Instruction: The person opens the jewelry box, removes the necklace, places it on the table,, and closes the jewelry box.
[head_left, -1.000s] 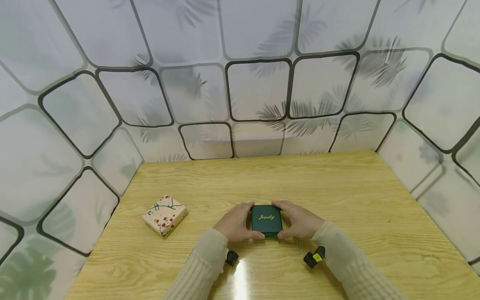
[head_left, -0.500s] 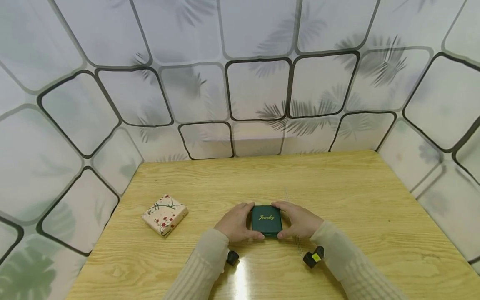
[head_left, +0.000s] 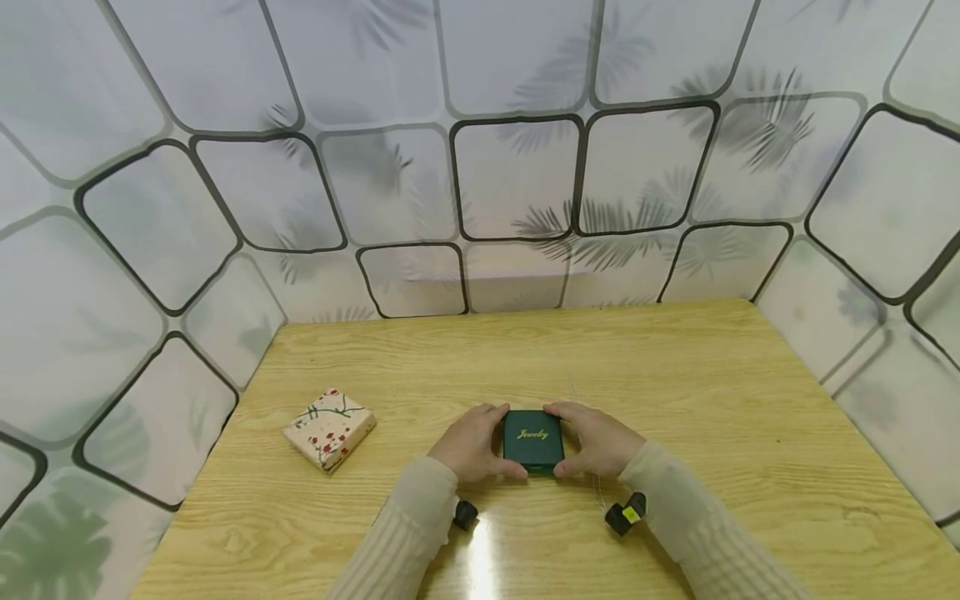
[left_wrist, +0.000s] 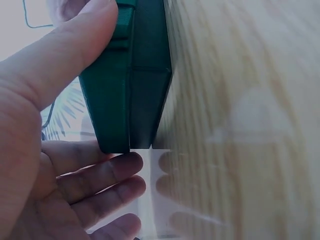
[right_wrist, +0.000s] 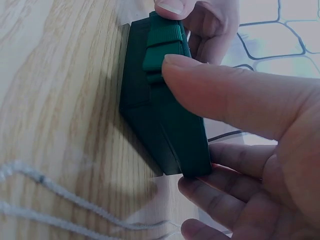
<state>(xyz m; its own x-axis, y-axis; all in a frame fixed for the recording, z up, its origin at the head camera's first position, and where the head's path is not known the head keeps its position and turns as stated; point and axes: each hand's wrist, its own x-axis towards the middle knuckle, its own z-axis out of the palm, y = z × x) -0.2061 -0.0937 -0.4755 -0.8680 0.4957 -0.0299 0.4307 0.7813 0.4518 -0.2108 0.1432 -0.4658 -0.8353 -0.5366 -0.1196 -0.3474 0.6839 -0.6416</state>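
Note:
A dark green jewelry box [head_left: 532, 437] with gold "Jewelry" lettering on its lid lies on the wooden table between both hands. My left hand [head_left: 472, 446] grips its left side, thumb at the near edge and fingers round the far corner. From the other side my right hand [head_left: 600, 442] grips it the same way. A green ribbon bow [right_wrist: 162, 42] shows on the near side of the box in the right wrist view, with both thumbs beside it. In the left wrist view the seam between lid and base [left_wrist: 150, 105] looks closed.
A small cream box with red flowers and dark branches [head_left: 330, 431] lies on the table [head_left: 675, 367] to the left. A thin white cord [right_wrist: 75, 200] runs along the tabletop by the right hand. Patterned fabric walls [head_left: 517, 183] stand behind and at both sides.

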